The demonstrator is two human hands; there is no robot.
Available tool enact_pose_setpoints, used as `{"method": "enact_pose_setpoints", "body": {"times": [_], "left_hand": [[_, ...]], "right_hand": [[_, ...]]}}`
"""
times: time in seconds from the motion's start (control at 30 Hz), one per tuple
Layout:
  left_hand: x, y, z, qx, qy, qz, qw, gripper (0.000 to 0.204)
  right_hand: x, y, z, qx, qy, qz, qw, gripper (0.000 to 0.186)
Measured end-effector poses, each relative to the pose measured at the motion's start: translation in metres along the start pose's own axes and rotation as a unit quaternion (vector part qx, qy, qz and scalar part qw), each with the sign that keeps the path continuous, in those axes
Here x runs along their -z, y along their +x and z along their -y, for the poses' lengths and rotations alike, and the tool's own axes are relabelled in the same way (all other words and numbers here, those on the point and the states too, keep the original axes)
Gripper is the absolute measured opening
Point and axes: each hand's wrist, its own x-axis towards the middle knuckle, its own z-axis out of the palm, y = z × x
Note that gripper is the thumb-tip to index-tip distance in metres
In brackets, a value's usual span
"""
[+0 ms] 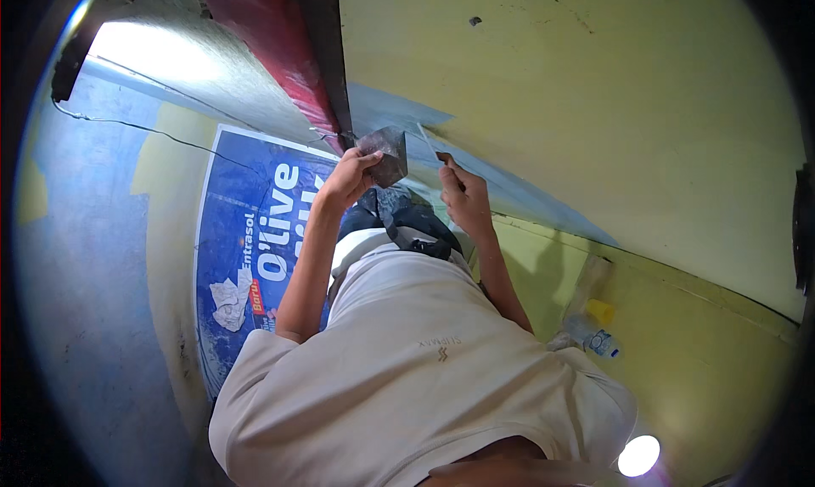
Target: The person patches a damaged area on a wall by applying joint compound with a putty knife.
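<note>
My left hand [348, 180] is closed on the edge of a dark grey, box-shaped piece [390, 157] with a scuffed surface, the thumb lying across its near face. To the right of it, my right hand [465, 202] is wrapped round the dark handle of a thin tool, which looks like a screwdriver. The tool's slim pale shaft [425, 136] points up and left, apart from the grey piece. Most of the handle is hidden in my fingers. Both hands are held up in front of my body.
A dark-edged red panel [280, 50] slants down to my left hand. Behind my left forearm is a blue poster [225, 168]. A loose wire [157, 129] runs along the left wall. At the right are a clear bottle [601, 343], a yellow object [601, 310] and a yellow-green wall [594, 105].
</note>
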Motion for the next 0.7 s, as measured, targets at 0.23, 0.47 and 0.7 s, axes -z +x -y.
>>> {"method": "enact_pose_setpoints", "body": {"times": [0.23,0.47,0.7], "left_hand": [[-0.003,-0.006,-0.005,0.008,0.017,-0.006,1.000,0.032],[0.003,-0.002,0.002,-0.002,0.001,0.010,1.000,0.028],[0.009,-0.006,0.007,0.008,-0.010,-0.007,1.000,0.034]], "right_hand": [[-0.006,-0.001,0.009,-0.003,0.032,0.014,0.999,0.040],[-0.021,0.005,0.005,0.014,0.006,-0.019,1.000,0.042],[-0.020,0.008,-0.012,0.029,-0.005,-0.039,0.999,0.039]]}}
